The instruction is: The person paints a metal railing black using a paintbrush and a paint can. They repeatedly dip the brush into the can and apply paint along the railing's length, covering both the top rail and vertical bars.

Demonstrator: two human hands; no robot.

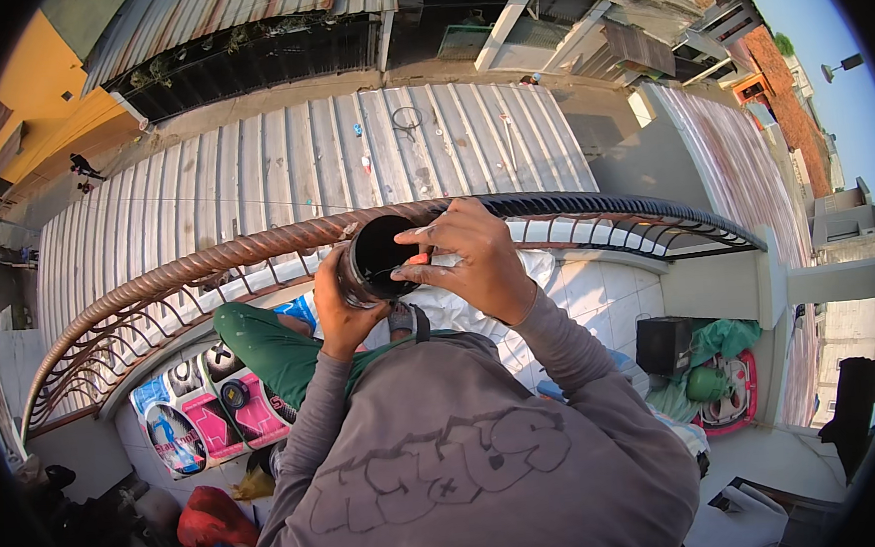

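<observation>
My left hand (337, 305) is wrapped round a dark cylindrical can (365, 268), tilted so that its open mouth and black inside show. At the can's rim is my right hand (482, 261), with thumb and fingers bent over the opening. A small reddish bit shows between those fingers; what it belongs to I cannot make out. Just beyond both hands runs a curved twisted metal railing (246, 247). Its left stretch is rusty brown, while the right stretch is glossy black. The can is close to the railing, near where the two colours meet.
Printed sheeting (206, 413) in pink, white and blue lies on the tiled floor at the left, by my green-trousered leg (272, 359). A black box (664, 346) and a pink basin (741, 395) stand at the right. Beyond the railing lies a corrugated roof (280, 163), lower down.
</observation>
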